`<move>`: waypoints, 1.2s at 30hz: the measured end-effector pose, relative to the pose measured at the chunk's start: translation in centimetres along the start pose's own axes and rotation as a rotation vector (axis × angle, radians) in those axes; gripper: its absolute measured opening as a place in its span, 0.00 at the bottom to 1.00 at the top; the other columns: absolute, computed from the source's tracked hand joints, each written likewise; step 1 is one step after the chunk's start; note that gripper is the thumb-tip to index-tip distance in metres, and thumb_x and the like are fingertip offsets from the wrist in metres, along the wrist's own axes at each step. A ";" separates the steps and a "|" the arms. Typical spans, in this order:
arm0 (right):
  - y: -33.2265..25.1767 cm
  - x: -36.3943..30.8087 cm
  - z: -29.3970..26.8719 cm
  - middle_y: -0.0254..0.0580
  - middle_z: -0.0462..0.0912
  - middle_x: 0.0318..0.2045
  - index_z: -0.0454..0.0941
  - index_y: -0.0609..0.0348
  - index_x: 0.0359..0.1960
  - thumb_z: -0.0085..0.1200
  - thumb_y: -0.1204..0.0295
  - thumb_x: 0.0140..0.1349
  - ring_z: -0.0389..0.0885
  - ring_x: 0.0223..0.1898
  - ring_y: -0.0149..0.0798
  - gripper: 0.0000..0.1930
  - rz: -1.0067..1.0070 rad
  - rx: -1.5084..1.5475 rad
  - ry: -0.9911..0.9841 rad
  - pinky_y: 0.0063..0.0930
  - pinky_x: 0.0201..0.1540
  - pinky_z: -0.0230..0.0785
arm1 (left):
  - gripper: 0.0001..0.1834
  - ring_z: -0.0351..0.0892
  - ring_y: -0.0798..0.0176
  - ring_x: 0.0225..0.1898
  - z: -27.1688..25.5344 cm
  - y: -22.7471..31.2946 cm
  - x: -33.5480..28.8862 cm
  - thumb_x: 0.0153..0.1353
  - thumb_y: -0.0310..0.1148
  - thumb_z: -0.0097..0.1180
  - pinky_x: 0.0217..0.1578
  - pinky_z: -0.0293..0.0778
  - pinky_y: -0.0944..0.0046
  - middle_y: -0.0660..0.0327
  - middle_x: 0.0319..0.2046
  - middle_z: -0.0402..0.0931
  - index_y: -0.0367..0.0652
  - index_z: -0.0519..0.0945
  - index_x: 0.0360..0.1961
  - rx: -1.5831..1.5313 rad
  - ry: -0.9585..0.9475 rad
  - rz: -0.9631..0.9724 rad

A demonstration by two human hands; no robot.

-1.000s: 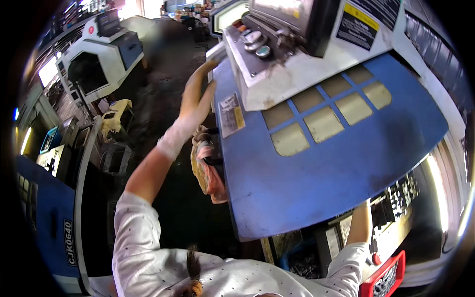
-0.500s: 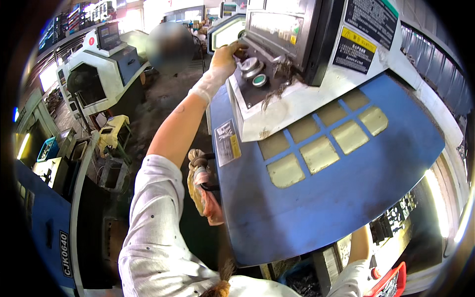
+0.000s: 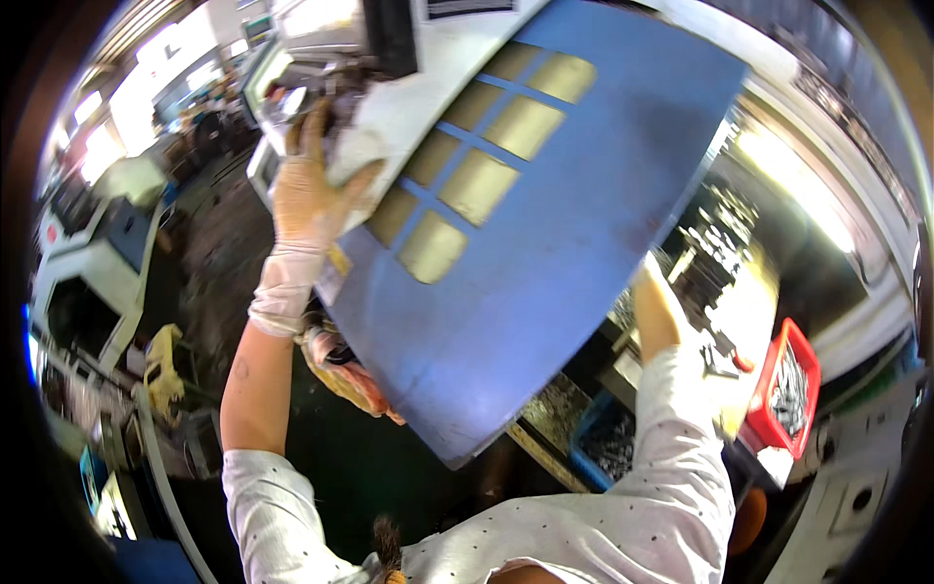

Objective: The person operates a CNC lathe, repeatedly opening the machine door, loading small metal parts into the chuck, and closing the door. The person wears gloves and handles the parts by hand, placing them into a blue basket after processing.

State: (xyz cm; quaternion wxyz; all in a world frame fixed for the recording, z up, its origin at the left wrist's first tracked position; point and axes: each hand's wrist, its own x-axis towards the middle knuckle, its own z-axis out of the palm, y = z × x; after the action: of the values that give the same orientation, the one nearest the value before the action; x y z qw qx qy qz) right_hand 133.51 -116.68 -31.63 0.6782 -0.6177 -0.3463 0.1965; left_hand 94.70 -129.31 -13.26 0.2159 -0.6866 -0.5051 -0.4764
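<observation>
My left hand [image 3: 309, 190], in a pale stained glove, is at the edge of the white control panel housing [image 3: 394, 122]. Its fingers are spread and reach up over the knobs; the thumb is stretched out to the side. Nothing shows in its grip. Beside it slopes a large blue machine door [image 3: 545, 263] with several yellowish window panes [image 3: 479, 185]. Past the door's right edge goes my right forearm [image 3: 657, 316]. My right hand is hidden behind the door, near the lit metal parts [image 3: 715, 243] inside the machine, so its fingers and any hold do not show.
A red basket [image 3: 790, 389] of metal pieces stands at the right. Below the door is a blue bin [image 3: 603, 443] with dark metal bits. Cloths [image 3: 345, 375] hang at the door's left edge. Another white and blue machine [image 3: 88, 282] and a yellow stool [image 3: 163, 368] are farther left.
My view has turned and shifted right, so the door appears tilted and farther left. My left hand has gone from curled at the panel's knobs to spread along its edge. More of my right arm shows.
</observation>
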 end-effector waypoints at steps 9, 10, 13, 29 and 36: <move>-6.7 -17.0 -8.9 0.42 0.66 0.34 0.63 0.61 0.36 0.49 0.75 0.41 0.64 0.37 0.38 0.17 -0.488 -0.265 -0.567 0.28 0.38 0.59 | 0.35 0.56 0.56 0.46 2.5 -2.4 -0.8 0.40 0.38 0.53 0.43 0.56 0.64 0.50 0.44 0.57 0.38 0.53 0.48 -0.140 -0.023 0.038; -6.6 -19.5 -11.5 0.43 0.62 0.41 0.62 0.59 0.39 0.49 0.75 0.40 0.60 0.43 0.40 0.20 -0.695 -0.391 -0.563 0.32 0.43 0.55 | 0.34 0.56 0.56 0.46 2.1 -5.4 -1.5 0.40 0.35 0.53 0.44 0.55 0.65 0.49 0.43 0.57 0.34 0.53 0.47 -0.064 0.043 0.047; -5.2 -19.8 -24.8 0.47 0.64 0.37 0.63 0.60 0.39 0.51 0.75 0.37 0.61 0.40 0.43 0.22 -0.599 -0.314 -0.187 0.29 0.42 0.56 | 0.30 0.47 0.52 0.50 -3.2 -0.5 -7.1 0.46 0.38 0.45 0.49 0.45 0.62 0.45 0.47 0.50 0.28 0.53 0.46 -0.058 0.136 0.113; -2.0 -13.4 -42.5 0.41 0.67 0.20 0.67 0.58 0.16 0.44 0.58 0.44 0.65 0.26 0.42 0.14 -0.730 -1.320 0.139 0.32 0.29 0.58 | 0.22 0.64 0.61 0.40 -3.6 12.5 -18.6 0.39 0.22 0.44 0.44 0.50 0.58 0.62 0.41 0.64 0.43 0.64 0.41 0.152 0.109 0.218; -2.2 -10.7 -42.0 0.36 0.68 0.23 0.70 0.56 0.15 0.47 0.54 0.39 0.66 0.29 0.37 0.16 -0.598 -1.474 0.137 0.28 0.30 0.59 | 0.24 0.61 0.58 0.42 -2.1 12.7 -17.4 0.38 0.20 0.44 0.47 0.46 0.54 0.58 0.41 0.63 0.41 0.63 0.42 0.058 0.096 0.266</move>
State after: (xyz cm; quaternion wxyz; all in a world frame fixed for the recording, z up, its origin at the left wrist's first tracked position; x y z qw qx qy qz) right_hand 155.78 -153.87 -31.81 0.1387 -0.7986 -0.4958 -0.3118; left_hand 104.60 -144.48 -25.15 0.3209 -0.7173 -0.4124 -0.4610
